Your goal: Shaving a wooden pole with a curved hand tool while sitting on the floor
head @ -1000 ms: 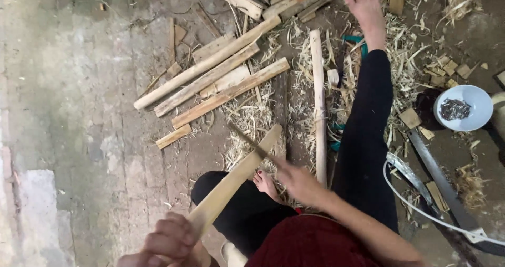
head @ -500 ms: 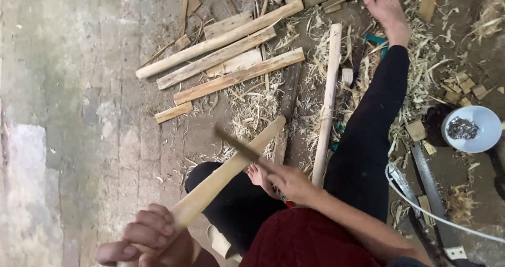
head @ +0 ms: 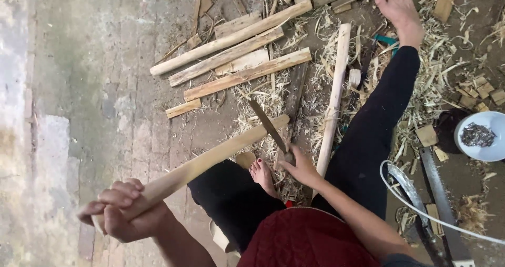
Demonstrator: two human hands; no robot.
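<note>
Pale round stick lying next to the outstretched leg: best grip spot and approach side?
Grip the round stick at its bare upper half, coming from above on its left. It lies flat and runs lengthwise beside the leg, which crowds its right; the right hand and blade sit near its lower end.

Split wooden sticks (head: 231, 62) lie among shavings (head: 431, 88) on the floor, near a white bowl (head: 486, 138) and a saw (head: 439, 204).

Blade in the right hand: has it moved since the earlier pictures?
Yes. Measured against the short plank on the floor, the blade tip has swung away, toward the far end of the long stick.
</note>
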